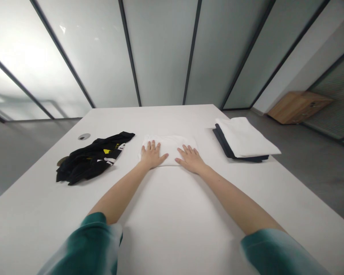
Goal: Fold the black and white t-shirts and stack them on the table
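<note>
Logging both bare hands open on a folded white cloth point(169, 147) at mid-table. Left hand point(151, 155) lies palm down, fingers spread toward 12, thumb angled toward 3. Right hand point(190, 159) lies palm down too, fingers fanned toward 11, thumb angled toward 9. Neither hand is clenched or grasping. From this view, they may be pressing or merely resting; hard to say. The thumbs sit near each other without touching, and the cloth lies directly beneath both hands, flat on the white table point(163, 116).

Forearms are bare. Green sleeves point(87, 244) point(275, 252) with pale patches end at both elbows, at the bottom of the view.

At 9 to 10 o'clock from the hands, just beyond easy touch, a crumpled black garment point(91, 160) with yellow and white print lies in a loose heap. A round grommet point(84, 136) is set in the tabletop at about 10 o'clock, just past that heap.

At 2 to 3 o'clock, a folded white garment point(243, 136) sits on a folded dark garment point(225, 145), with the dark edge showing along the lower side of the stack.

Beyond the table, frosted glass panels point(160, 49) with dark frames stand at 12. A wooden cabinet point(299, 107) sits on the grey floor point(312, 130) at about 2 o'clock.
</note>
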Available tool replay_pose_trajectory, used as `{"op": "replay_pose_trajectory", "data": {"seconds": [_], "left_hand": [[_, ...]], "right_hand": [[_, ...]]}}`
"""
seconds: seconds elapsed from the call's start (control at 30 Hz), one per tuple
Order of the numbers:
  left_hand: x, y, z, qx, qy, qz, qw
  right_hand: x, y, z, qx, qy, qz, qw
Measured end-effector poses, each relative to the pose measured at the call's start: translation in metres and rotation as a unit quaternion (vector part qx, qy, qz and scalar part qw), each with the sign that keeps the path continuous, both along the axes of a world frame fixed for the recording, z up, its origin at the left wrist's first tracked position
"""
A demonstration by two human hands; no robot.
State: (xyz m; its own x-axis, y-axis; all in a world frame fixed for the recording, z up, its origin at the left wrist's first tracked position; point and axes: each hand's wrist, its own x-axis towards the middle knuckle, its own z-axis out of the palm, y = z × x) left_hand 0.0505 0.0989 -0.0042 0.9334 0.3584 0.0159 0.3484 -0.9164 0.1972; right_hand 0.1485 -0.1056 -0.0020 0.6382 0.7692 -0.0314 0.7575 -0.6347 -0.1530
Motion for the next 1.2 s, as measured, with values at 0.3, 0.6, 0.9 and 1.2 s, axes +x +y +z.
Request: {"op": "replay_pose_trajectory", "data": {"seconds": [0.3, 0.6, 0.9, 1.2], "left_hand": [[-0.009, 0.011, 0.005, -0.010, 0.002, -0.066, 0.998], [-0.044, -0.009, 0.014, 0.099, -0.045, -0.025, 0.994], [-0.049, -0.014, 0.021, 0.100, -0.048, -0.056, 0.992], [-0.043, -0.001, 0.005, 0.061, -0.034, 0.013, 0.997]], "right_hand": [[0.000, -0.007, -0.005, -0.003, 0.006, 0.002, 1.000], [-0.015, -0.004, 0.001, -0.030, -0.013, -0.028, 0.999], [-0.018, -0.003, 0.008, -0.027, -0.019, -0.045, 0.998], [-0.049, -0.007, 0.032, -0.014, -0.098, 0.011, 0.995]]}}
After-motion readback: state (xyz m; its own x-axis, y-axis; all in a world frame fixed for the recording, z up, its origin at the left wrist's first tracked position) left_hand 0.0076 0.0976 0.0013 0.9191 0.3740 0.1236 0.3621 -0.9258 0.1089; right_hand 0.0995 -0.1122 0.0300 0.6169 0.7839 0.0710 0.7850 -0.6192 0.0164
